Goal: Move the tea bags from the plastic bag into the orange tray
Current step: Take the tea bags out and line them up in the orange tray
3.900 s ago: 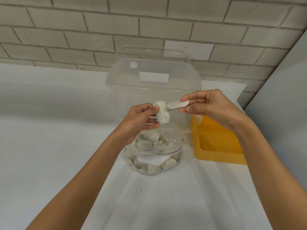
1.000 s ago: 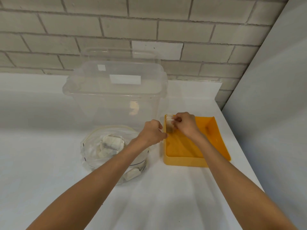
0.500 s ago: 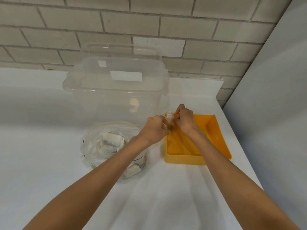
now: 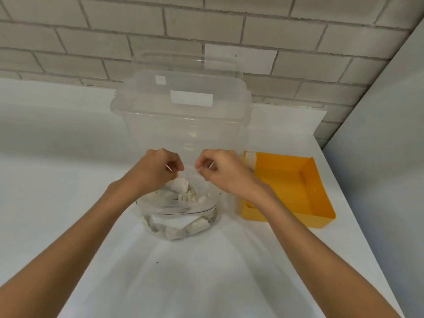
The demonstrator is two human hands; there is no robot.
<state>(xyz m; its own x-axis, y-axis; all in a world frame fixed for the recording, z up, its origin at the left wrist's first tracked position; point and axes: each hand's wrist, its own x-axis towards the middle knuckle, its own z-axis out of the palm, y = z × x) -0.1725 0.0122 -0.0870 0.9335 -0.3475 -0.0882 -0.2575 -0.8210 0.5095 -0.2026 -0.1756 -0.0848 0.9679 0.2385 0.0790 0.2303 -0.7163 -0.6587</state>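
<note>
While both hands are curled over the mouth of the bag, each grip looks clenched on a thin strip of its clear rim: the left grip (image 4: pixel 158 171) pinches the rim's left side, the right grip (image 4: pixel 220 173) its right side, and neither holds a tea bag. The film is nearly invisible there, so how firm either pinch is cannot be told.

Below them the plastic bag (image 4: pixel 181 212) sits slumped on the table (image 4: pixel 68 203), with the heap of tea bags (image 4: pixel 181 183) inside. One tea bag (image 4: pixel 250 158) lies in the far left corner of the orange tray (image 4: pixel 286 216), just right of the bag.

The soft bag is the main risk. If the two sides are pulled apart unevenly or upward, it could tip or lift and spill its contents onto the table. If one side is let go to reach in, the mouth may fold shut over the heap. The clear storage bin (image 4: pixel 183 125) stands just behind the knuckles and could be bumped.
</note>
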